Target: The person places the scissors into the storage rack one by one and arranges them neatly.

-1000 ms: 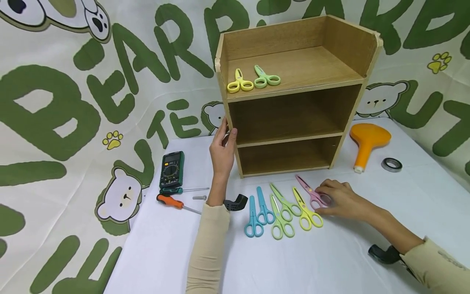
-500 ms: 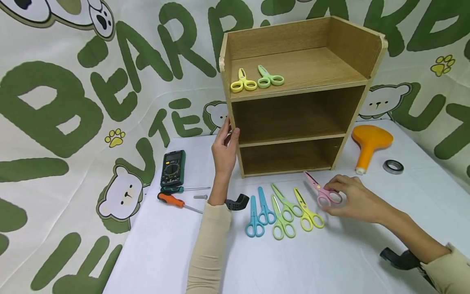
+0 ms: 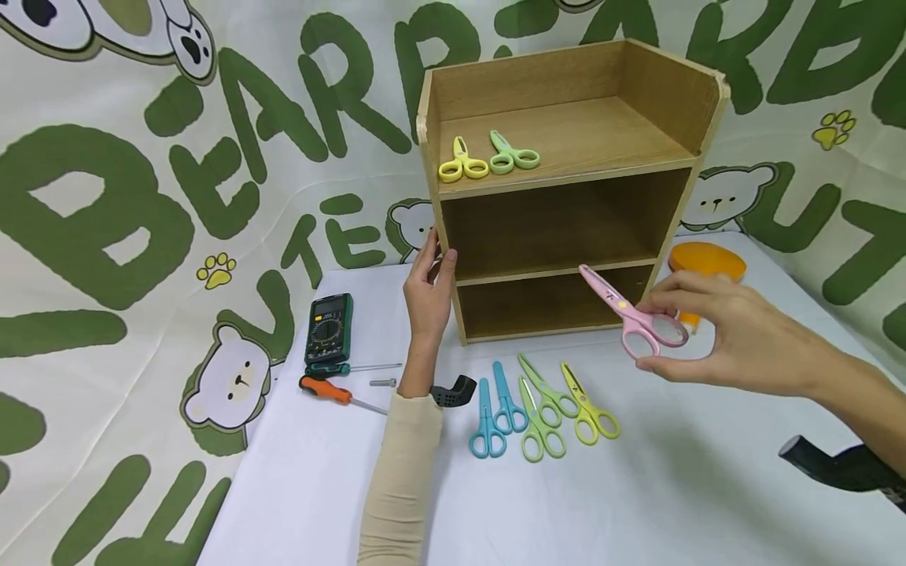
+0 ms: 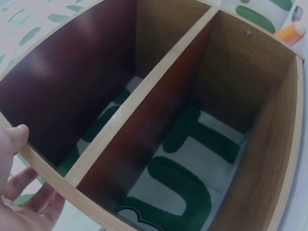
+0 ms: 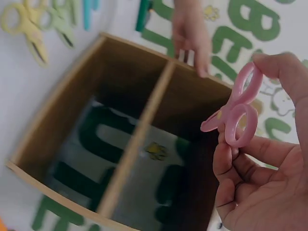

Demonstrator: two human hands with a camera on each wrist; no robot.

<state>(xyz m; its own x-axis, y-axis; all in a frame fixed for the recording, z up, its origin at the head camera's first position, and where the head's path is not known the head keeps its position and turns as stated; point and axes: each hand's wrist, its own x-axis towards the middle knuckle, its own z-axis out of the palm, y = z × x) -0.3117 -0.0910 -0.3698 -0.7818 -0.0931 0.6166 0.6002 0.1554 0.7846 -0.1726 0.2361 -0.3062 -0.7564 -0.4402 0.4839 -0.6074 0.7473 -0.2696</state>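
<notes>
My right hand (image 3: 743,338) holds a pair of pink scissors (image 3: 626,309) by the handle loops, thumb below and fingers above, raised in front of the shelf with the blades pointing up and left. In the right wrist view, thumb and fingers pinch the pink scissors (image 5: 233,109) at the loops. My left hand (image 3: 429,303) grips the left side panel of a wooden shelf (image 3: 587,134), thumb at its front edge and fingers round the outside. On the shelf's top lie yellow scissors (image 3: 462,163) and green scissors (image 3: 511,156).
Blue scissors (image 3: 487,436), green scissors (image 3: 543,428) and yellow scissors (image 3: 593,417) lie in a row before the shelf. At left are a multimeter (image 3: 329,330), an orange screwdriver (image 3: 327,388) and a bolt (image 3: 383,383). An orange paddle-shaped object (image 3: 708,259) stands behind my right hand.
My right hand has lifted the pink scissors off the table from the right end of the row, up towards the camera. My left hand stays on the shelf's side.
</notes>
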